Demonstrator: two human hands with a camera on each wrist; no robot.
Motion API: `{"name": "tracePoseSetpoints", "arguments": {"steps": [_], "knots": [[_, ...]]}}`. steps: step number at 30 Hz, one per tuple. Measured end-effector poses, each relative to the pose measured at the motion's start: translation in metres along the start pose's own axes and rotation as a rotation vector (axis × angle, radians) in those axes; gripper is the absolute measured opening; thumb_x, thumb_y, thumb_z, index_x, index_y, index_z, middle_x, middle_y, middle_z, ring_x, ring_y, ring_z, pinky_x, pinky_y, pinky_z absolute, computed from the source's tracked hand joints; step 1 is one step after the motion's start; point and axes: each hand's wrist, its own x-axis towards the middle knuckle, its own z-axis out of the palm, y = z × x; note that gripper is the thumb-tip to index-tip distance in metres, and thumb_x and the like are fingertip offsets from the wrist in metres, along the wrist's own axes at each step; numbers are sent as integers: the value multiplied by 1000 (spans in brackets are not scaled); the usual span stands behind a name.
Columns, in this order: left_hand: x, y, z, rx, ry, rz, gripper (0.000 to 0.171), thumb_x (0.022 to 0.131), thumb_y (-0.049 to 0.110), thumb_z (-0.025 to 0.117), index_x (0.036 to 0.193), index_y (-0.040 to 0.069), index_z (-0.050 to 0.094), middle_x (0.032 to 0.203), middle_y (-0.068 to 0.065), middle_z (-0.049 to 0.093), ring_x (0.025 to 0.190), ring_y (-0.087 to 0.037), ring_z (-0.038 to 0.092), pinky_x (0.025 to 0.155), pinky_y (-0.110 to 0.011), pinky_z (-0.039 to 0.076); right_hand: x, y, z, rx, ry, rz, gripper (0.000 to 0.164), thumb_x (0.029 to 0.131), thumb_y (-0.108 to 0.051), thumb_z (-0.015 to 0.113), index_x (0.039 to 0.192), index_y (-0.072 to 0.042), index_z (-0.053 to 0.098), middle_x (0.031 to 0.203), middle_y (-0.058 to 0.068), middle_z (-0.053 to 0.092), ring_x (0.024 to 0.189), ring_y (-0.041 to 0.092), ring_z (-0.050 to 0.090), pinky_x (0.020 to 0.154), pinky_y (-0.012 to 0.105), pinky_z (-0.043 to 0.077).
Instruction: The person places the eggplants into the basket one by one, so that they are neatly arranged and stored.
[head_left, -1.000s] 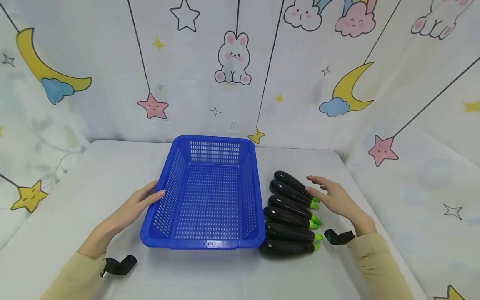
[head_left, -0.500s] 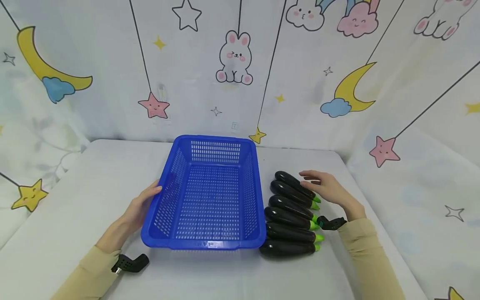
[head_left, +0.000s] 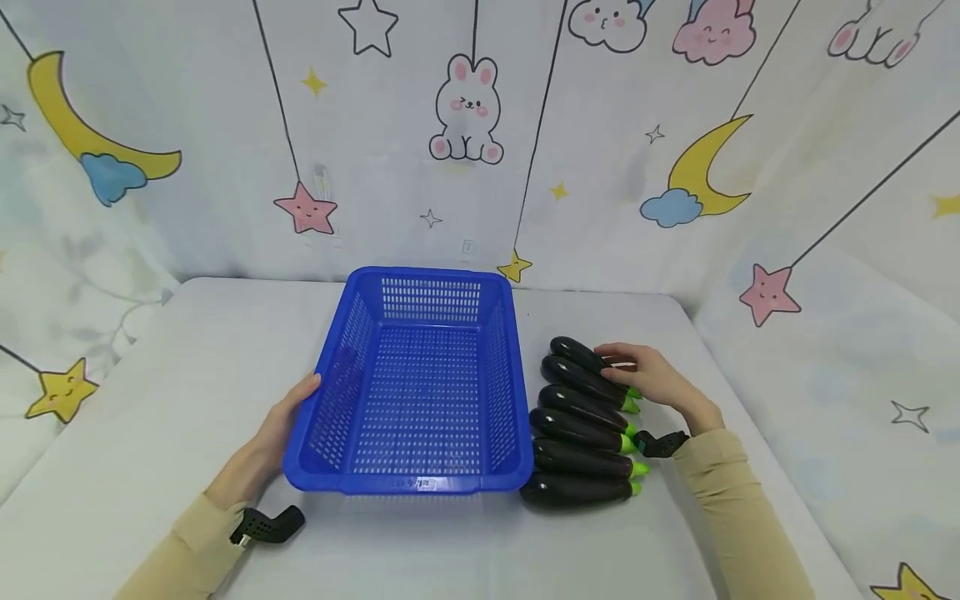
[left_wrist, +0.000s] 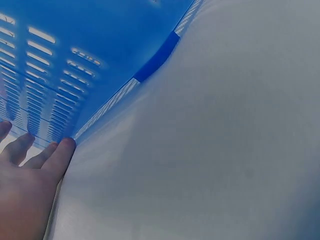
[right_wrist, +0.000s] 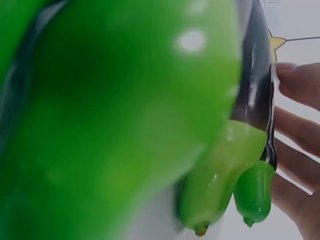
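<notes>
My left hand (head_left: 266, 433) is at the outer left side of a blue plastic basket (head_left: 408, 485), with one digit at the rim in the head view. In the left wrist view, straight fingers (left_wrist: 55, 157) touch the slotted outer wall. On the right, my right hand (head_left: 652, 375) pinches the farthest eggplant (head_left: 573, 350) near its green cap, digits on either side of it. The right wrist view has those fingers (right_wrist: 297, 122) alongside the dark skin and green cap (right_wrist: 254, 192). Several glossy dark eggplants (head_left: 577, 490) lie in a row beside the basket, green stem ends to the right.
A white cloth covers the table (head_left: 405, 558). Behind it hangs a white curtain (head_left: 382, 150) printed with moons, stars and rabbits. The nearer eggplants lie right against the basket's right side. One green cap fills much of the right wrist view.
My right hand has moved left and closed its digits around the farthest eggplant. The left hand has slid lower under the basket's rim. Basket and eggplants have stayed in place.
</notes>
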Motion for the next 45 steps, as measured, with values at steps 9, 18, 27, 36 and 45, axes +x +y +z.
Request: {"name": "tracePoseSetpoints", "arguments": {"steps": [9,18,27,36,45], "knots": [[4,1,-2,105,41,-40,75,103,53,22,158,11,-7,131,-8,49,111,-22,58,90,-46,54,0,5,0,16,-20,18,44,96,-6,66,138,0,55,137,23,58,119,41,61,94,46,54],[3,3,-1,121,59,-39,78,103,53,21,157,7,-10,129,-8,50,111,-22,59,89,-45,54,0,7,2,-4,-22,2,47,94,0,66,140,-1,53,136,23,58,119,41,61,93,49,54],[2,0,-1,108,39,-59,82,102,56,20,156,2,-11,129,-6,51,112,-22,59,91,-45,53,-2,7,2,-18,-2,3,44,95,2,64,138,1,55,134,22,60,118,41,61,98,55,50],[2,0,-1,115,30,-48,82,102,55,20,156,1,-11,128,-6,52,111,-21,59,90,-45,54,-4,2,1,-20,24,13,42,96,0,63,137,4,55,138,26,57,124,44,56,100,57,47],[2,0,-3,77,11,-42,77,102,55,21,156,6,-3,128,-5,55,111,-21,60,90,-45,54,0,6,-3,-59,54,-7,42,97,0,62,138,4,54,139,26,56,127,42,55,100,55,47]]}}
